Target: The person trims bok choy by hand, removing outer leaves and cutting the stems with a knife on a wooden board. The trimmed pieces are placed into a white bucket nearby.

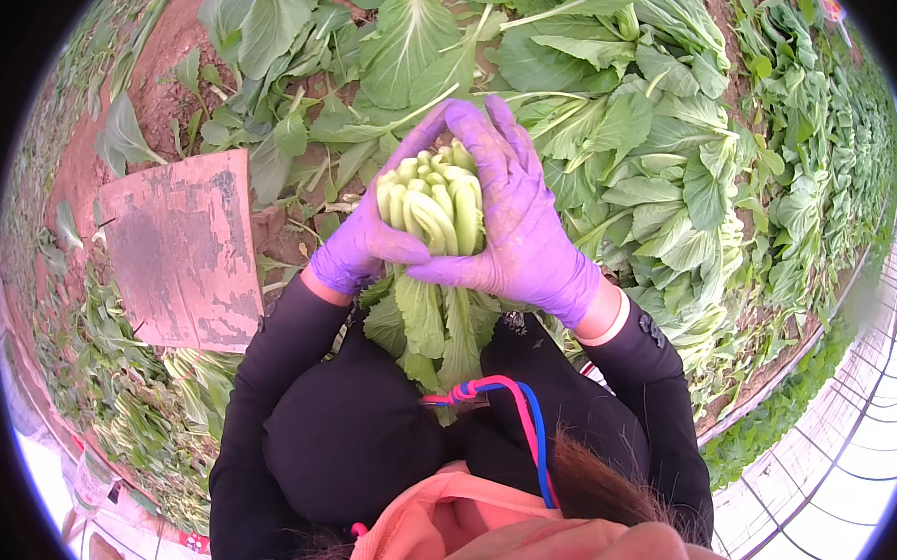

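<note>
Between my hands is a bunch of leafy greens (432, 206), its pale green stem ends bundled and pointing up and away from me. Its leaves (439, 322) hang down toward my lap. My left hand (368, 235), in a purple glove, wraps the bunch from the left, with the thumb across the front. Gloved the same way, my right hand (517, 209) cups the right side, its fingers arched over the far end and its thumb meeting the left thumb below the stems. Soil marks the right glove.
A worn pinkish board (185, 254) lies at the left. Cut leaves (408, 49) cover the soil ahead. Several greens lie in a row (685, 187) at the right, with growing plants (794, 122) beyond. A pink and blue cord (525, 404) hangs over my lap.
</note>
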{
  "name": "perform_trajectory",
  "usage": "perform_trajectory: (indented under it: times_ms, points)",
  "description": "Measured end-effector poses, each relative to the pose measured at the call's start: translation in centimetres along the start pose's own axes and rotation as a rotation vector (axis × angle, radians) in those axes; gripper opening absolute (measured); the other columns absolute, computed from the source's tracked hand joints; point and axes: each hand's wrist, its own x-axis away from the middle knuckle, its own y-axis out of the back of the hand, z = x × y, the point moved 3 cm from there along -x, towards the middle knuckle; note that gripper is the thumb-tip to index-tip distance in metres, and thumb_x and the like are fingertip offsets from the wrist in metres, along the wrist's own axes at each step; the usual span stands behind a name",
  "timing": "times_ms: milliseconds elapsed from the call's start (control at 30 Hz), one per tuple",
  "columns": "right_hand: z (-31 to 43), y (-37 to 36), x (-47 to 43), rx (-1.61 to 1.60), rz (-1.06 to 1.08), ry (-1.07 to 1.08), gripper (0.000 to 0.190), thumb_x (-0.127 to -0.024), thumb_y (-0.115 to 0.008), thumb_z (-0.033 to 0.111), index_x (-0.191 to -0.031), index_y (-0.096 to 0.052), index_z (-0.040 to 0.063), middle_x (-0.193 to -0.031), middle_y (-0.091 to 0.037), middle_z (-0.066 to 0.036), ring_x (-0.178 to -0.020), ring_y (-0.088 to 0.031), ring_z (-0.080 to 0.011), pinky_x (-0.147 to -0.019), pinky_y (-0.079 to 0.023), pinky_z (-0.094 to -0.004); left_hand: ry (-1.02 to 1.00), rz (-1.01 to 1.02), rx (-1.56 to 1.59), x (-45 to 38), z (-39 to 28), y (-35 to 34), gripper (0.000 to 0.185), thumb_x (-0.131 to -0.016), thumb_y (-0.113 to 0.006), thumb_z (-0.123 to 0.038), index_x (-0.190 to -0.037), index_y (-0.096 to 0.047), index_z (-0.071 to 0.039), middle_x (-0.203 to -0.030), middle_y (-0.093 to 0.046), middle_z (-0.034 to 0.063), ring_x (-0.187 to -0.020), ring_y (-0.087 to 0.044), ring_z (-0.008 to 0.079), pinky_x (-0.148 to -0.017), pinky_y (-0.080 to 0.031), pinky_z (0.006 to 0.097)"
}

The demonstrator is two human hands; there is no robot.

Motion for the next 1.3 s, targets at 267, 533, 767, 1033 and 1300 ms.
perform_trajectory:
  times_ms: [267, 533, 767, 1033, 1300]
  points:
    - [-5.2, -1.2, 1.1, -0.486, -0.204, -0.254, 0.114, -0.074, -0.085, 0.050, -0.152, -0.024, -0.008, -0.143, -0.044, -0.029, -0.135, -0.044, -0.0449, -0.114, -0.034, -0.0476, 0.037, 0.100, 0.100, -1.4, 2.7, 3.8, 0.134, -0.063, -0.093, -0.042, -0.161, -0.009, -0.006, -0.142, -0.054, 0.0121, -0.125, -0.058, 0.0230, -0.108, -0.049, 0.0390]
    - [-31.5, 0.0, 0.0, 0.175, -0.159, -1.216, 0.076, -0.084, -0.070, 0.060, -0.115, -0.065, -0.009, -0.112, -0.067, -0.033, -0.111, -0.066, -0.0402, -0.095, -0.051, -0.0429, 0.535, 0.250, 1.527, -2.8, 5.2, 8.2, 0.076, -0.096, -0.047, -0.006, -0.162, -0.012, -0.019, -0.134, -0.048, 0.0223, -0.113, -0.059, 0.0240, -0.090, -0.057, 0.0304]
    - [-32.0, -1.7, 5.0, -0.792, -0.869, -1.125, 0.034, -0.086, -0.070, 0.022, -0.110, -0.058, 0.001, -0.095, -0.065, -0.009, -0.081, -0.062, -0.0224, -0.069, -0.052, -0.0369, 0.312, -0.315, 2.306, 1.4, 7.2, 16.1, 0.053, -0.099, -0.051, -0.015, -0.148, -0.036, -0.003, -0.134, -0.051, 0.0138, -0.112, -0.059, 0.0203, -0.077, -0.056, 0.0326]
    - [-21.0, 9.9, 9.9, -1.295, -0.543, -0.580, 0.037, -0.104, -0.047, 0.020, -0.134, -0.051, -0.001, -0.139, -0.053, -0.025, -0.129, -0.054, -0.0337, -0.108, -0.046, -0.0461, 0.317, -0.126, 1.691, 3.3, 7.6, 20.4, 0.049, -0.098, -0.057, -0.017, -0.142, -0.040, -0.003, -0.128, -0.052, 0.0120, -0.117, -0.053, 0.0204, -0.099, -0.049, 0.0333]
    - [-18.1, 10.2, 5.3, -0.438, -0.226, -0.527, 0.037, -0.106, -0.052, 0.032, -0.131, -0.056, 0.005, -0.116, -0.067, -0.005, -0.098, -0.059, -0.0105, -0.090, -0.046, -0.0264, 0.188, -0.088, 1.241, 3.6, 6.4, 19.7, 0.051, -0.099, -0.056, -0.020, -0.144, -0.038, -0.004, -0.127, -0.053, 0.0118, -0.116, -0.053, 0.0206, -0.099, -0.049, 0.0338]
